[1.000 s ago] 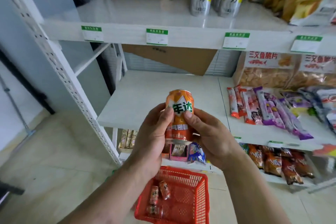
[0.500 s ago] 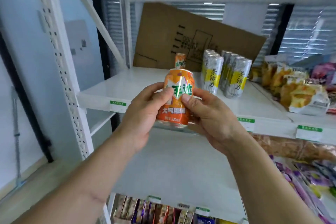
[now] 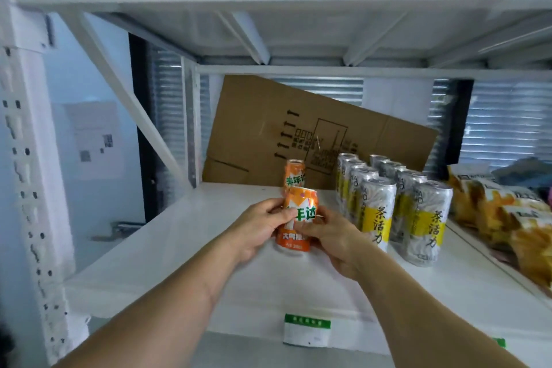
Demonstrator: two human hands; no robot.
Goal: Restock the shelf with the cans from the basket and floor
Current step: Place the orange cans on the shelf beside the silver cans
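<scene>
Placement of an orange can [image 3: 295,222] on the upper shelf [image 3: 167,248] was in progress. The left hand [image 3: 258,225] and the right hand [image 3: 330,237] both gripped the can, fingers curled around its sides. Its base sat at or just above the shelf surface; contact could not be confirmed. One matching can [image 3: 295,176] stood directly behind it, beside the silver cans [image 3: 397,203]. Judged from this, restocking was at an early stage. The basket and floor were out of view.

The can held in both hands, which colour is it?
Orange can, with green characters on a white band; the head view shows it.
</scene>
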